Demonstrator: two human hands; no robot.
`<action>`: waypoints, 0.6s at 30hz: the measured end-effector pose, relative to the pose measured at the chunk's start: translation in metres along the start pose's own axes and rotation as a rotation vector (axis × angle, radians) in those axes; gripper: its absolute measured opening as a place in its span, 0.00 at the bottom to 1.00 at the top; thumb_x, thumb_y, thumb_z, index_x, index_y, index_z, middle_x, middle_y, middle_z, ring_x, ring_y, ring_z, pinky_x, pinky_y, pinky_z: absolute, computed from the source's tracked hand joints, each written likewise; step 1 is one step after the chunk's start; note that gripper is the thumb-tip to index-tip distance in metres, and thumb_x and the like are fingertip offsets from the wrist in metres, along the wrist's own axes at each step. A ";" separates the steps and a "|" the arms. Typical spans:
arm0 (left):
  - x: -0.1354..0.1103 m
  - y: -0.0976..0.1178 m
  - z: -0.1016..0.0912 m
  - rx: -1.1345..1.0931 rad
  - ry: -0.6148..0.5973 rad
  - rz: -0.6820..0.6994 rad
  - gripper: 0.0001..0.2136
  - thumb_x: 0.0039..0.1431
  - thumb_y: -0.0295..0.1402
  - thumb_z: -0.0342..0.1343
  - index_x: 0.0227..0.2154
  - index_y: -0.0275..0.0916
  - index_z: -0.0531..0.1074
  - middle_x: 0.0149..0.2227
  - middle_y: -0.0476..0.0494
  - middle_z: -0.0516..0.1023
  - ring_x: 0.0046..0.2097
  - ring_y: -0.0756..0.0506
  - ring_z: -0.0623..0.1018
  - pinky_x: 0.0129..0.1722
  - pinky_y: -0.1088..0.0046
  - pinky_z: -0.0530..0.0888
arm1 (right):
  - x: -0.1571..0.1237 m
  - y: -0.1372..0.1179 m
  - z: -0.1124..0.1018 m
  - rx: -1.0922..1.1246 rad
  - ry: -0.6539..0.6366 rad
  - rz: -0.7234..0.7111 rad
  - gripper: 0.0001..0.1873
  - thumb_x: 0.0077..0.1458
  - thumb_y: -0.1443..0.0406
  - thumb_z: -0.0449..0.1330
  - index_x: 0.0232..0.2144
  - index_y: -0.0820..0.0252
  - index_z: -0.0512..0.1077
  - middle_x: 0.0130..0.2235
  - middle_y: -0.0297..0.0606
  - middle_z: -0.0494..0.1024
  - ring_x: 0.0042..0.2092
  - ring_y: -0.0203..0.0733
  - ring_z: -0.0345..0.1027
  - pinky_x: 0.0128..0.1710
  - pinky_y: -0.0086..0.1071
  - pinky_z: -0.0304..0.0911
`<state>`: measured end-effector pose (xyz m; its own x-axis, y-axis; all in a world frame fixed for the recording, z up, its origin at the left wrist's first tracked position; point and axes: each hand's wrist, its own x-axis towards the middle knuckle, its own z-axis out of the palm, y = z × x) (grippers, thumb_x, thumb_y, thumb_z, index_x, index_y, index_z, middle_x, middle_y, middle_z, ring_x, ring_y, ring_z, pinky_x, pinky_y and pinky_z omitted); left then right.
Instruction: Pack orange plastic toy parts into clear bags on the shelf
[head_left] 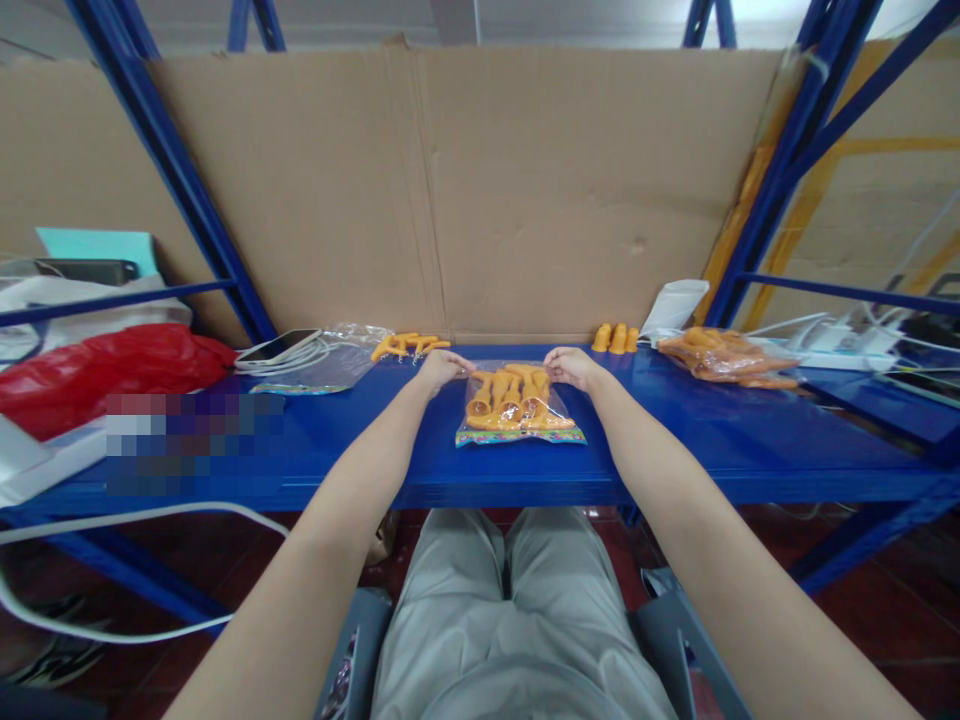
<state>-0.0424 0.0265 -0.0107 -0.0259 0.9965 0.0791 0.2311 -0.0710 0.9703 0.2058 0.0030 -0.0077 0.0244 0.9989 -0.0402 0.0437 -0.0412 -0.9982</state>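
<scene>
A clear plastic bag with a colourful printed strip along its near edge lies on the blue shelf in front of me. Inside it are several orange, hollow-ended plastic pieces. My left hand pinches the bag's far left corner between thumb and fingers. At the far right corner, my right hand has its fingers closed on the bag's edge in the same way. The exact fingertip contact is small in view.
Loose orange pieces and a flat clear bag lie back left, beside a phone with white cable. Orange cones stand back right, near another filled bag. A cardboard panel closes the back; blue posts flank it.
</scene>
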 end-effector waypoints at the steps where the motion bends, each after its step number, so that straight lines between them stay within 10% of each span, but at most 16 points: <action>1: 0.001 -0.001 0.000 0.039 -0.003 0.027 0.12 0.43 0.15 0.53 0.15 0.36 0.74 0.21 0.48 0.78 0.35 0.47 0.80 0.42 0.71 0.78 | 0.000 0.000 0.001 -0.019 0.011 -0.012 0.14 0.42 0.83 0.56 0.19 0.62 0.64 0.15 0.28 0.67 0.19 0.28 0.62 0.25 0.22 0.65; 18: 0.001 0.000 -0.001 0.628 -0.018 0.314 0.18 0.41 0.15 0.45 0.15 0.40 0.77 0.23 0.50 0.79 0.34 0.49 0.77 0.42 0.78 0.72 | 0.011 0.002 -0.004 -0.813 0.080 -0.476 0.14 0.36 0.80 0.48 0.13 0.61 0.67 0.18 0.32 0.70 0.27 0.34 0.67 0.33 0.24 0.60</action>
<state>-0.0434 0.0272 -0.0099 0.1488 0.9338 0.3253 0.7430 -0.3226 0.5863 0.2097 0.0138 -0.0096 -0.1079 0.9115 0.3968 0.7491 0.3369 -0.5703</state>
